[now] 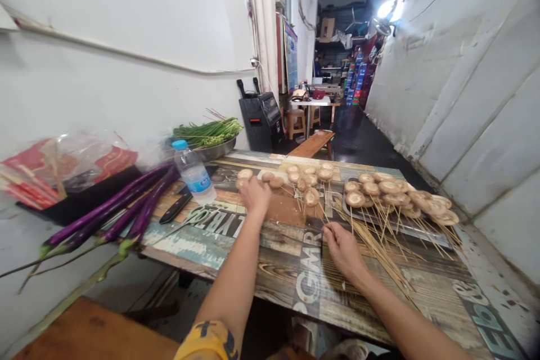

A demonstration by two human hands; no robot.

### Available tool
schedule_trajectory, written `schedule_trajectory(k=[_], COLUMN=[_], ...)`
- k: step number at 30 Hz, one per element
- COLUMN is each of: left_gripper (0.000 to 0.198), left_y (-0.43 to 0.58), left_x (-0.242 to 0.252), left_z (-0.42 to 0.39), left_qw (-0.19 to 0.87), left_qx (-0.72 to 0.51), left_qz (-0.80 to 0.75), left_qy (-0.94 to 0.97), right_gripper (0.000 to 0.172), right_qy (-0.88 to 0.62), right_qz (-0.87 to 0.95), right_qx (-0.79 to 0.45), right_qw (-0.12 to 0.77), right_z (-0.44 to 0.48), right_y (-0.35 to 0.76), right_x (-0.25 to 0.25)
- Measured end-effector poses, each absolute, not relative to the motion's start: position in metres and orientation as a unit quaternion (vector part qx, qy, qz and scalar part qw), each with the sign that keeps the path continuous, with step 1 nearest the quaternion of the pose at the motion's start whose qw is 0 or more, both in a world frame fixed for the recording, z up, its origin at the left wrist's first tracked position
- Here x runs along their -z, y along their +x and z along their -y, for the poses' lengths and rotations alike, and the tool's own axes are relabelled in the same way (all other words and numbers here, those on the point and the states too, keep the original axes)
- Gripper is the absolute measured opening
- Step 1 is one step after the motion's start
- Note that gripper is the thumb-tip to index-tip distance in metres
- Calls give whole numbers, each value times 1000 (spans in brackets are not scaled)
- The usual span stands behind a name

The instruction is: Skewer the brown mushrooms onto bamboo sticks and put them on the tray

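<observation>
My left hand (255,196) reaches over the table with its fingers closed on a mushroom (244,173) with a pale underside. Two or so brown mushroom caps (274,181) lie just right of those fingers. In my right hand (342,244) a thin bamboo skewer (324,214) is pinched between thumb and fingers. It slants up and left to a mushroom (311,197) at its far end. Behind that one stand several skewered mushrooms (304,181) in a cluster. Loose bamboo skewers (377,244) lie in a bundle right of my right hand.
A metal tray (426,232) on the right carries many skewered mushrooms (382,188). To the left are a water bottle (198,177), a knife (176,206), long purple eggplants (105,208) and a bowl (217,151) of green vegetables. A black box (80,197) holds plastic packets. Beyond the table stands a wooden bench (313,143).
</observation>
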State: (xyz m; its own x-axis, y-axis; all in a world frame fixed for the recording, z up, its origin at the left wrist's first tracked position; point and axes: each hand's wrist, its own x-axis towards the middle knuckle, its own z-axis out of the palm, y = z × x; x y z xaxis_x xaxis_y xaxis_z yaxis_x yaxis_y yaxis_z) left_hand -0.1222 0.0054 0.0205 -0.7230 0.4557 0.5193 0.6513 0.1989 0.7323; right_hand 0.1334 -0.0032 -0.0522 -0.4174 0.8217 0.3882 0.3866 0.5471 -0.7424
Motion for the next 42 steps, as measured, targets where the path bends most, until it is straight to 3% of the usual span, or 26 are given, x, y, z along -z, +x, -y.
schedule_trajectory(k=[3, 5, 10, 16, 24, 29, 34, 42], left_gripper=[36, 38, 17, 38, 19, 28, 37, 40], left_y=[-151, -167, -191, -182, -153, -111, -54, -7], left_x=[-22, -19, -13, -9, -6, 9, 28, 44], left_z=[10, 16, 18, 19, 37, 52, 66, 72], left_qw=[134, 95, 23, 37, 33, -122, -287, -312], left_qx=[400, 356, 366, 440, 513, 687, 717, 767], left_qz=[868, 898, 892, 844, 792, 666, 597, 524], left_qy=[-263, -241, -265, -306, -329, -265, -219, -201], right_gripper=[32, 32, 32, 32, 29, 31, 26, 21], right_qy=[-364, -359, -353, -364, -350, -366, -382, -416], right_qz=[800, 804, 810, 837, 869, 841, 822, 840], right_qx=[-283, -286, -287, -238, -163, -177, -201, -199], right_qw=[383, 379, 370, 333, 308, 357, 372, 286], right_z=[7, 9, 12, 9, 12, 12, 12, 19], right_y=[132, 131, 129, 129, 128, 128, 128, 123], right_x=[54, 55, 55, 58, 66, 67, 62, 52])
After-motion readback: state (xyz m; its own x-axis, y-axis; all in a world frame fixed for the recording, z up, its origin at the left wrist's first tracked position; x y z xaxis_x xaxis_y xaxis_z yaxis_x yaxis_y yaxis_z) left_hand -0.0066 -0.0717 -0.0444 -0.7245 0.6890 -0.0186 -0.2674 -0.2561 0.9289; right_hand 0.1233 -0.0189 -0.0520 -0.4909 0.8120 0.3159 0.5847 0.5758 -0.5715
